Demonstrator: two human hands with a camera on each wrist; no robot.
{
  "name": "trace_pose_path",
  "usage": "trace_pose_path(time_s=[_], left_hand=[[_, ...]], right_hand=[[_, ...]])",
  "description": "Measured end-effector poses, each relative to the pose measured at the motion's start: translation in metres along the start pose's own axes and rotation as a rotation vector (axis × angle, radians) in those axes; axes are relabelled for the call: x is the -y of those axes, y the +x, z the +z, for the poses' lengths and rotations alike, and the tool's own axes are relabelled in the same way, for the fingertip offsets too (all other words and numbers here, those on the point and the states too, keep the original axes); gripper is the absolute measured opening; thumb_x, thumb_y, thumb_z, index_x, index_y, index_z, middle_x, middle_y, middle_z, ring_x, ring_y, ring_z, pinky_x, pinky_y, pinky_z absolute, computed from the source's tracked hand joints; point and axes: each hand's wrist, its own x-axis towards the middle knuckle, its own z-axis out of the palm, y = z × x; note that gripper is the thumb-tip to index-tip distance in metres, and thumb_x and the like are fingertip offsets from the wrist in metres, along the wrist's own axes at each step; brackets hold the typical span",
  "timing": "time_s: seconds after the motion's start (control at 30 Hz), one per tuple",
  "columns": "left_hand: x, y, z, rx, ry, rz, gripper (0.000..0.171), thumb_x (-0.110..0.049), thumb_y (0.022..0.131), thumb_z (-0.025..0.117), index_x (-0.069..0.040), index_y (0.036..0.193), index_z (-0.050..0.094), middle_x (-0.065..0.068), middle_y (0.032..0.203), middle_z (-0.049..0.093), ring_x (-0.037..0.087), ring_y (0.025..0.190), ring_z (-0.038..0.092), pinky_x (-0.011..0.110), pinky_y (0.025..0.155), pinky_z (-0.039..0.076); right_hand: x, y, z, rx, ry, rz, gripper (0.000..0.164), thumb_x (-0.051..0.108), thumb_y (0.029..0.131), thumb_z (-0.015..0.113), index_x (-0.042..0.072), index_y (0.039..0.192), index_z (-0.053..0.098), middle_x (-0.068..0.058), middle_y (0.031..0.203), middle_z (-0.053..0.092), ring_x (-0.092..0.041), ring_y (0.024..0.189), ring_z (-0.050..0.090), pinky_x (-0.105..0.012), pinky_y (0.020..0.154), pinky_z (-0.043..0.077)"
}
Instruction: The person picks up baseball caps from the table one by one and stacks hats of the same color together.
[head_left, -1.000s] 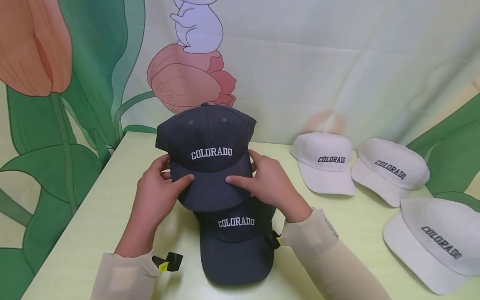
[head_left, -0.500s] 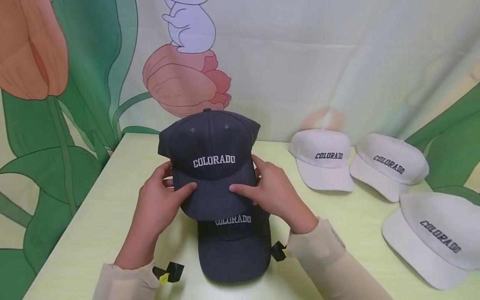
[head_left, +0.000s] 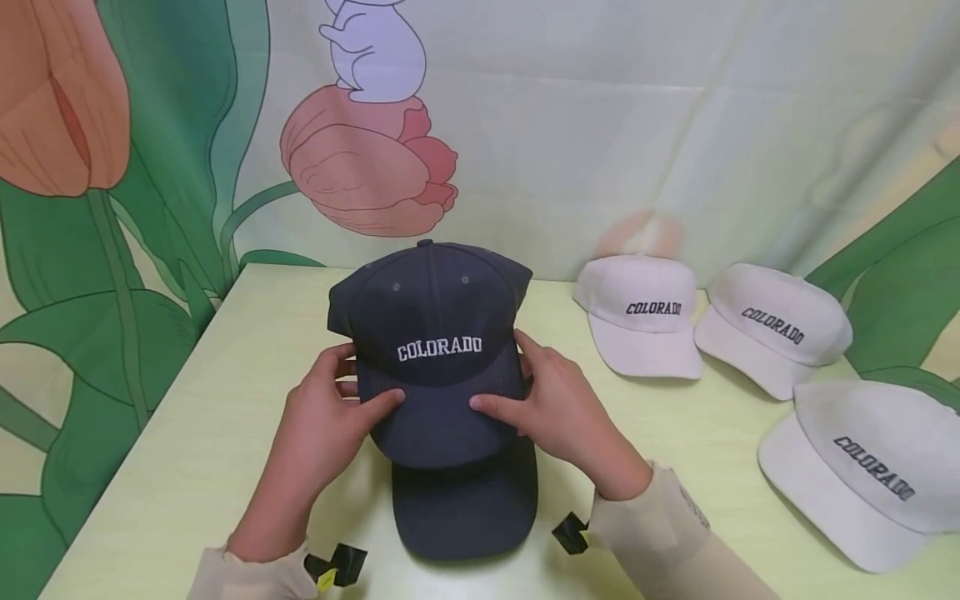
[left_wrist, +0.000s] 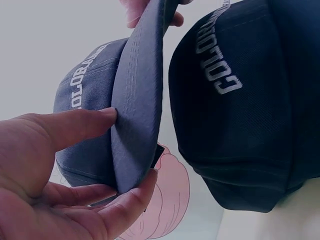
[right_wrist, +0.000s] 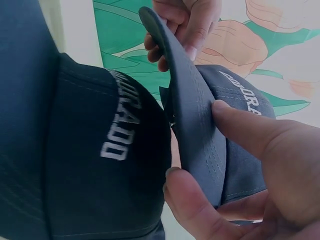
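A dark navy baseball cap (head_left: 435,317) with white COLORADO lettering is held up by both hands, brim toward me. My left hand (head_left: 326,417) pinches the left side of its brim, thumb on top and fingers beneath. On the right side, my right hand (head_left: 566,408) does the same. Below and behind it, a second navy cap (head_left: 465,508) sits on the table; in the head view only its brim shows. Both wrist views show a gap between the held brim (left_wrist: 137,100) and the lower cap's crown (right_wrist: 105,150).
Three white COLORADO caps lie on the right of the pale green table (head_left: 187,433): one at the back (head_left: 641,321), one beside it (head_left: 776,329), one nearer me (head_left: 870,475). A curtain (head_left: 562,150) printed with tulips and a white animal hangs behind.
Both hands have lowered the held cap toward me and slightly right, over the lower cap. The lower cap's lettering, visible earlier in the head view, is now covered.
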Motion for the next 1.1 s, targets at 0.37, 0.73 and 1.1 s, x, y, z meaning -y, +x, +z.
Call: trace_pose_path(time_s=[0.37, 0.73, 1.1], left_hand=[[0.004, -0.012, 0.008, 0.051, 0.046, 0.009, 0.075, -0.041, 0.075, 0.071, -0.009, 0.132, 0.035, 0.012, 0.123, 0.054, 0.025, 0.104, 0.06, 0.037, 0.08, 0.051], [0.008, -0.017, 0.024, 0.076, 0.074, 0.031, 0.07, -0.038, 0.073, 0.072, -0.011, 0.128, 0.037, 0.009, 0.117, 0.058, 0.02, 0.098, 0.062, 0.034, 0.076, 0.05], [0.017, -0.018, 0.04, 0.118, 0.105, 0.013, 0.074, -0.041, 0.072, 0.073, -0.007, 0.127, 0.037, 0.01, 0.116, 0.057, 0.018, 0.094, 0.063, 0.032, 0.071, 0.05]], right_hand=[[-0.017, -0.021, 0.01, -0.06, -0.055, -0.016, 0.089, 0.056, 0.065, 0.072, 0.023, 0.139, 0.034, 0.004, 0.087, 0.056, -0.011, 0.075, 0.055, -0.024, 0.066, 0.045], [-0.035, -0.036, 0.018, -0.061, -0.022, -0.004, 0.089, 0.056, 0.064, 0.073, 0.022, 0.138, 0.035, 0.004, 0.087, 0.056, -0.004, 0.064, 0.054, -0.022, 0.063, 0.045], [-0.05, -0.043, 0.027, -0.041, -0.015, 0.041, 0.094, 0.057, 0.064, 0.073, 0.011, 0.138, 0.036, 0.003, 0.093, 0.059, -0.007, 0.078, 0.055, -0.024, 0.067, 0.045]])
